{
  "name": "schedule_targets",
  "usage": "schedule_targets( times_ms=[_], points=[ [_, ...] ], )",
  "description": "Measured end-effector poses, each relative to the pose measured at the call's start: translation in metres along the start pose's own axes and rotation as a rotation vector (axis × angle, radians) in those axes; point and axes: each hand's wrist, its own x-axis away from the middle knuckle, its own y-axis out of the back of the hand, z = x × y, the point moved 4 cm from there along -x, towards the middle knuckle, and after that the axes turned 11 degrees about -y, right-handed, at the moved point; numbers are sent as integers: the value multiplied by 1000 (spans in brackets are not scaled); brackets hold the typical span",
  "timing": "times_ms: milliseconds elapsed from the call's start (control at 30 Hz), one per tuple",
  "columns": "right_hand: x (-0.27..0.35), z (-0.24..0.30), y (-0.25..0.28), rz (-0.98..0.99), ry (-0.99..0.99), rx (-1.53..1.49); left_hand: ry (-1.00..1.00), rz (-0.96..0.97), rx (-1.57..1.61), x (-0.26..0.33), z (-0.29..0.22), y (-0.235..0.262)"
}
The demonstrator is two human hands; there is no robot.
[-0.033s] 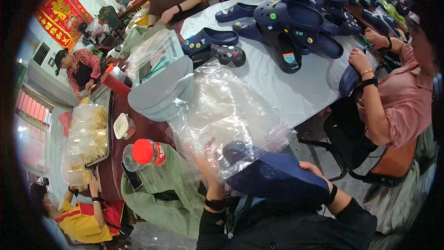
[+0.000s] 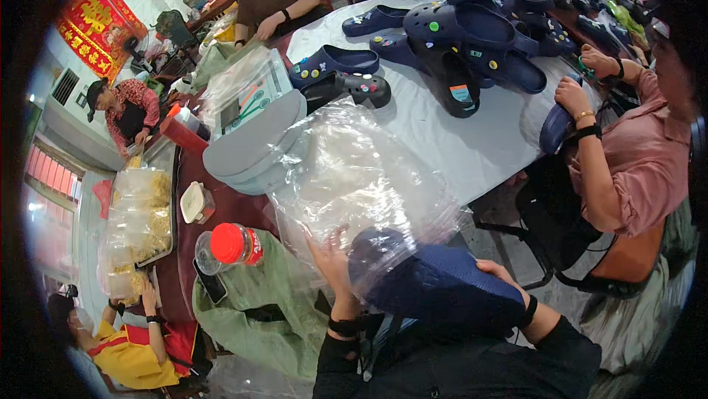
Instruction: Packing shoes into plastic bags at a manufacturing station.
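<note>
A dark navy clog (image 2: 450, 277) lies across my lap, sole side up, with one end inside the mouth of a large clear plastic bag (image 2: 369, 163). My right hand (image 2: 503, 273) grips the other end of the clog, fingers over its edge. On the left, my left hand (image 2: 333, 266) holds the bag's mouth beside the clog, fingers partly behind the shiny film. The rest of the bag spreads over the table edge. Beyond it stand a navy clog with charms (image 2: 335, 63) and a black clog (image 2: 366, 91).
A pile of navy clogs (image 2: 461, 30) covers the far part of the white-covered table (image 2: 509, 155). Left are a grey scale-like machine (image 2: 254, 144), a red-lidded jar (image 2: 234, 244), a phone (image 2: 212, 285) and a green cloth (image 2: 273, 325). A co-worker (image 2: 634, 155) sits at right holding a clog.
The clog's bagged end has shifted slightly left. My left hand has moved up and shows more clearly at the bag's mouth.
</note>
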Motion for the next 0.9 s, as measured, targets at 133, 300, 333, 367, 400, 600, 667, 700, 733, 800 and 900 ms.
schedule_targets(
  times_ms=[133,300,333,367,400,600,667,700,733,800,900],
  points=[
    [-1,3,-8,-49,120,105,-70,62,292,5,-21,-28],
    [-3,10,-16,-52,288,437,-236,63,-126,1,-32,-35],
    [-4,10,-22,-111,357,560,-70,7,-78,1,-26,-34],
    [-7,10,-23,-113,360,558,96,-49,-30,3,-20,-32],
    [-11,11,-23,-118,387,561,37,-23,-38,1,-24,-32],
    [-22,10,-43,-119,546,554,139,39,-85,2,-36,-43],
    [-35,9,-48,-151,619,599,49,82,-87,3,-30,-49],
    [-44,10,-50,-62,601,633,-73,125,-193,5,-18,-44],
    [-53,13,-53,-47,630,648,-199,172,-297,7,-15,-43],
    [-68,21,-58,-39,694,653,55,177,-172,15,-2,-38],
    [-94,25,-63,-93,712,615,-33,254,-357,31,46,-2]
  ],
)
